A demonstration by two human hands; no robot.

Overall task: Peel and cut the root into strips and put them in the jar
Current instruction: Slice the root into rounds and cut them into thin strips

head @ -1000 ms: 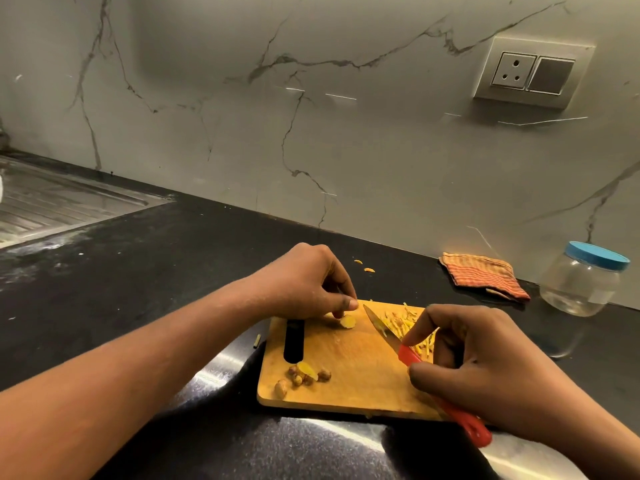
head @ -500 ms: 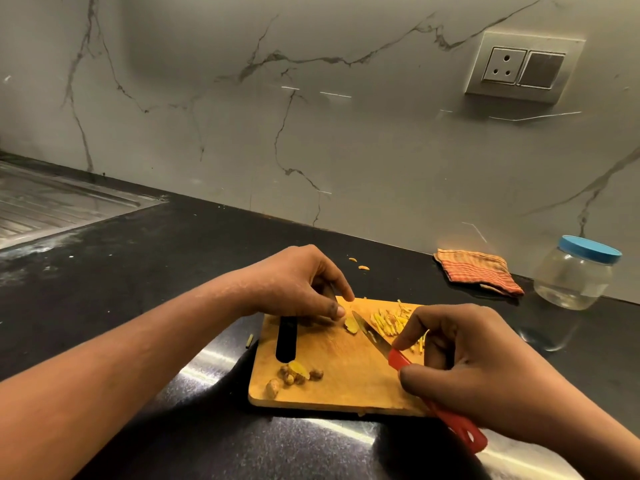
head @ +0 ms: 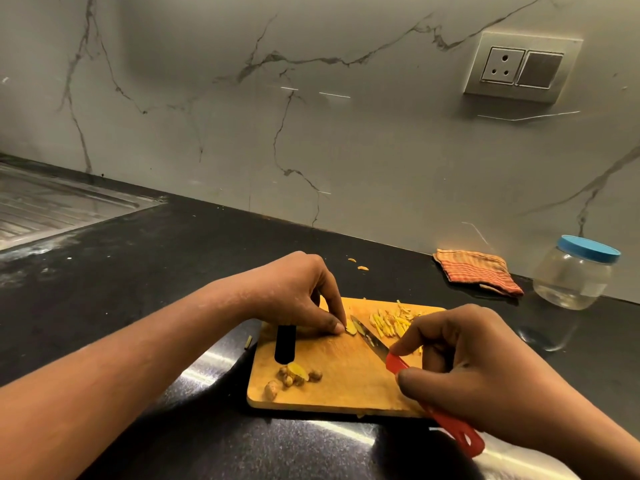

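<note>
A wooden cutting board (head: pixel 332 382) lies on the black counter. My left hand (head: pixel 298 296) pinches a thin yellow root slice (head: pixel 350 328) against the board. My right hand (head: pixel 464 362) grips a red-handled knife (head: pixel 398 364); its blade tip rests right beside the slice. A pile of yellow strips (head: pixel 391 322) lies at the board's far right. Small brown root ends and peel (head: pixel 294 377) sit near the board's front left. The clear jar (head: pixel 573 275) with a blue lid stands closed at the far right by the wall.
A folded orange striped cloth (head: pixel 476 270) lies by the wall left of the jar. Two yellow scraps (head: pixel 358 264) lie on the counter behind the board. A steel sink drainboard (head: pixel 52 206) fills the far left. A wall socket (head: pixel 523 69) is above.
The knife blade has moved left until it meets the slice. My left hand's fingers have come down onto the slice.
</note>
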